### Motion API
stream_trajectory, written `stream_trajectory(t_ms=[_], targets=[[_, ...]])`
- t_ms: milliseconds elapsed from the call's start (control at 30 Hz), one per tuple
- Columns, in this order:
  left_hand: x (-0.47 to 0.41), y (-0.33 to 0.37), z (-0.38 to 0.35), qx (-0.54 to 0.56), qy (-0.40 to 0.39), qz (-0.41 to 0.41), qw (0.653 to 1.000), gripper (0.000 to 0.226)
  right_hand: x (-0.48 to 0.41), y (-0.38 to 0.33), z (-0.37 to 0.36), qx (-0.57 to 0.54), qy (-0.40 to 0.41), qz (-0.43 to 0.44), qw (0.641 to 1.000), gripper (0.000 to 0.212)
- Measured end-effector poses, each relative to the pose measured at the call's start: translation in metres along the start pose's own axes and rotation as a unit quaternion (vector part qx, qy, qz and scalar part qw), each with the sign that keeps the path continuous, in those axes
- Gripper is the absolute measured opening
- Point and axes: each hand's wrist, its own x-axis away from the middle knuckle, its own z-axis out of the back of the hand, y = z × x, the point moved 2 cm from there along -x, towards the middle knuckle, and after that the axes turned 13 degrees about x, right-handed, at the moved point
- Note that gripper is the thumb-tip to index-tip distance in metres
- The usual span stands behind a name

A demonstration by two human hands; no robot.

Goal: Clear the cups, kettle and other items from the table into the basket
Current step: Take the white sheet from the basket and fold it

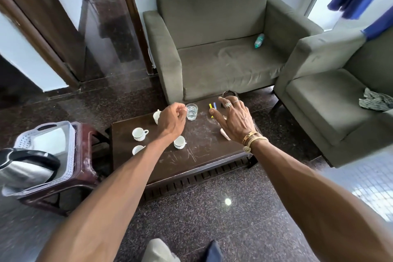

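A dark wooden table (204, 147) holds several white cups, such as one at the left (139, 134) and one near the middle (179, 142). A clear glass (191, 111) stands at the far side. My left hand (173, 120) hovers just left of the glass, fingers loosely curled, holding nothing. My right hand (232, 118) is spread open over the far right of the table, near small yellow and blue sachets (212, 106) and a black round item (229, 93). The steel kettle (27, 168) lies in the white basket (70, 155) at the left.
The basket rests on a maroon plastic stool (85, 178) beside the table. A grey armchair (212, 49) with a plastic bottle (259, 40) stands behind the table. A second armchair (331, 102) with a cloth is at the right. A pale item (224, 134) lies under my right wrist.
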Motion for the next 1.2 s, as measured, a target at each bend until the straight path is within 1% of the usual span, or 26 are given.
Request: stream_trajectory(t_ms=[133,233,500,600,700,767,833,900,967,1067,1200], targets=[[-0.002,-0.011,-0.015,-0.018,-0.016,0.017,1.0,0.02,0.008,0.012,-0.012,0.016,-0.018,-0.014,1.0,0.066],[-0.01,-0.015,-0.026,-0.023,-0.039,0.021,0.999,0.022,0.01,0.024,-0.015,0.024,-0.02,-0.047,0.998,0.067],[-0.05,0.022,-0.062,0.034,-0.094,-0.01,0.995,0.02,-0.004,0.063,0.012,0.06,0.015,-0.131,0.989,0.066],[-0.063,0.033,-0.073,0.03,-0.119,-0.025,0.992,0.018,-0.006,0.078,0.023,0.072,0.033,-0.176,0.981,0.065],[-0.068,0.038,-0.085,0.006,-0.136,-0.049,0.989,0.019,-0.001,0.09,0.026,0.078,0.043,-0.202,0.975,0.065],[-0.067,0.039,-0.095,0.017,-0.156,-0.048,0.986,0.018,0.003,0.099,0.026,0.079,0.04,-0.217,0.972,0.066],[-0.064,0.038,-0.105,0.027,-0.166,-0.039,0.985,0.017,0.006,0.106,0.024,0.082,0.034,-0.222,0.971,0.066],[-0.062,0.037,-0.112,0.02,-0.164,-0.035,0.986,0.022,0.007,0.114,0.019,0.087,0.025,-0.221,0.971,0.067],[-0.061,0.035,-0.116,0.013,-0.152,-0.03,0.988,0.023,0.007,0.121,0.011,0.088,0.014,-0.216,0.972,0.068],[-0.058,0.035,-0.12,0.002,-0.132,-0.026,0.991,0.016,0.004,0.13,0.003,0.074,0.001,-0.202,0.977,0.069],[-0.052,0.044,-0.125,-0.016,-0.111,-0.026,0.993,0.018,-0.003,0.143,0.004,0.067,0.0,-0.185,0.98,0.068]])
